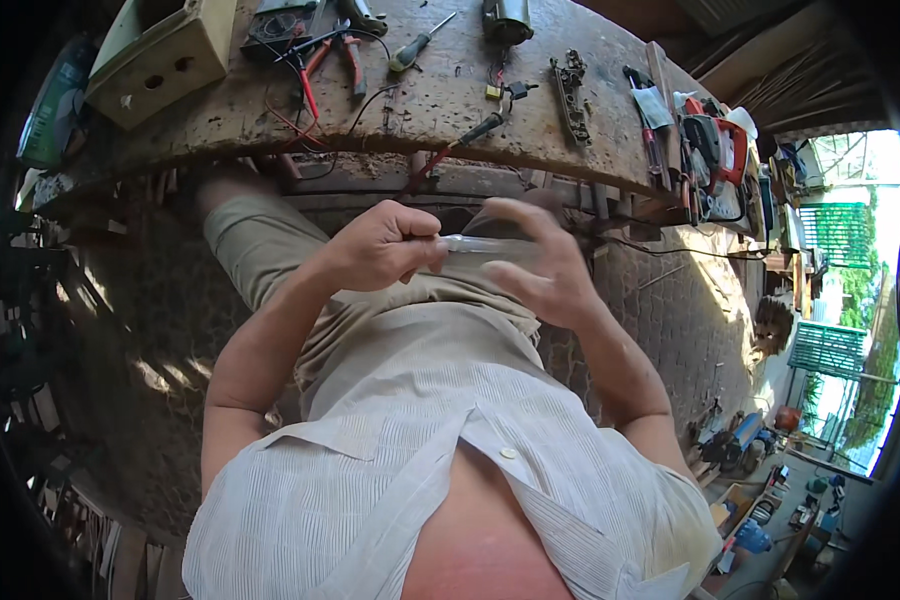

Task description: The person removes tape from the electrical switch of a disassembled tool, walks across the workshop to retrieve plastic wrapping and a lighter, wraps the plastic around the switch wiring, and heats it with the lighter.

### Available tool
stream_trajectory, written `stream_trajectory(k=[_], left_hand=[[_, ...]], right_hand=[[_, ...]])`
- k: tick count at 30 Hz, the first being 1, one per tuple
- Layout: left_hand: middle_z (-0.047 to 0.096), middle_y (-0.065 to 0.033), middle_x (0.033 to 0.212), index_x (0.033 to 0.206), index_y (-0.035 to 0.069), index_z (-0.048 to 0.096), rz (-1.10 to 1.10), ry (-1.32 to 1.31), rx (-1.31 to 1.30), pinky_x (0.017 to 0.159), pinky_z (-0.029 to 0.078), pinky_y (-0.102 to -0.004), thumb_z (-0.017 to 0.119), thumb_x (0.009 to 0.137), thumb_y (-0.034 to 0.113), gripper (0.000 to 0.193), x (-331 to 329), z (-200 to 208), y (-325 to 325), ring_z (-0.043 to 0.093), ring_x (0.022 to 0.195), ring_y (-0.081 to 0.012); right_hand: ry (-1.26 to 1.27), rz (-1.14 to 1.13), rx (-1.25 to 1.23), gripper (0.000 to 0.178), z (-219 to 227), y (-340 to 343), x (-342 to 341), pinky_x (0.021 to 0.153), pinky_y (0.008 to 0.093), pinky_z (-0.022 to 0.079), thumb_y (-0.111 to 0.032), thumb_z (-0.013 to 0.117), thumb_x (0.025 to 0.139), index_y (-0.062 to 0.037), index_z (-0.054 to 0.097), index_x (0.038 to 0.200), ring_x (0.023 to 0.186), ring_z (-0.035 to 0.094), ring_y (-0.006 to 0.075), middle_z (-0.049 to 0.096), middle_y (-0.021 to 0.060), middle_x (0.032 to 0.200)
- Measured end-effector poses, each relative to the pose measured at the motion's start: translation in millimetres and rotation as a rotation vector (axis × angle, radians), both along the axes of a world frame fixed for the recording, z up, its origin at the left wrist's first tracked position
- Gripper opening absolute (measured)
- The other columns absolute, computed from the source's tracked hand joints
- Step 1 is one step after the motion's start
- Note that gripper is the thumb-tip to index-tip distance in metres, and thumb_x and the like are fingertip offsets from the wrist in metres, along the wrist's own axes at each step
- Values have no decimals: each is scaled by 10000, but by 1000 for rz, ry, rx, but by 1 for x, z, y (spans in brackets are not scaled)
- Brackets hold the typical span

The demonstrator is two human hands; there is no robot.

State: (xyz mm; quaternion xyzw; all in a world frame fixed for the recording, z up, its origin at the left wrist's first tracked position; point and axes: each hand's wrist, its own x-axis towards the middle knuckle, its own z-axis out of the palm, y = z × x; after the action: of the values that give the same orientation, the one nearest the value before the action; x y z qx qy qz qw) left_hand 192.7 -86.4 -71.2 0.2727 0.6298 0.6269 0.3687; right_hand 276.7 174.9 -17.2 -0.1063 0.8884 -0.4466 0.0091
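Grip firmly with the left hand [388,246], clenched around the left end of a slender, clear, tube-like object [467,244] stretching rightward above the beige cloth trousers [470,287], and steady the loosely spread right hand [545,265], avoiding any bend; cannot tell, through blur, whether touching there. Looks glossy and see-through leftward, smeared rightward.

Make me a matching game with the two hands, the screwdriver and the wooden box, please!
1. Left hand
2. Right hand
3. Screwdriver
4. Wooden box

A. Two dark holes in its side
B. Thumb and fingers apart
C. Thin shaft, lying on the workbench
D. Gripping a thin, clear thing

Pairs: 1-D, 2-B, 3-C, 4-A
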Motion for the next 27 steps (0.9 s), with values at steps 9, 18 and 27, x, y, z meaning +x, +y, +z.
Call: stream_trajectory(k=[9,18,27], left_hand=[[599,-75,684,890,-21,704,144,381,-221,595,447,-334,708,965,79,126,4,47,-18,576,639,-119],[576,-215,715,806,-10,611,65,467,-53,562,429,-443,699,934,48,166,33,50,-1,568,623,-404],[571,-40,612,782,-4,650,-35,114,-116,529,386,-327,674,998,86,235,-15,30,-16,481,594,-56]], right_hand=[[-626,307,-449,213,-15,-13,-48,615,231,400,-204,665,1093,-6,734,1054,721,463,12,584,-72,793],[-455,602,-146,264,5,-4,-45,700,360,527,-234,694,1071,28,728,1087,740,657,185,730,138,851],[-402,254,109,139,1,25,-26,686,377,516,-169,696,1048,-38,737,1072,709,614,222,673,140,811]])
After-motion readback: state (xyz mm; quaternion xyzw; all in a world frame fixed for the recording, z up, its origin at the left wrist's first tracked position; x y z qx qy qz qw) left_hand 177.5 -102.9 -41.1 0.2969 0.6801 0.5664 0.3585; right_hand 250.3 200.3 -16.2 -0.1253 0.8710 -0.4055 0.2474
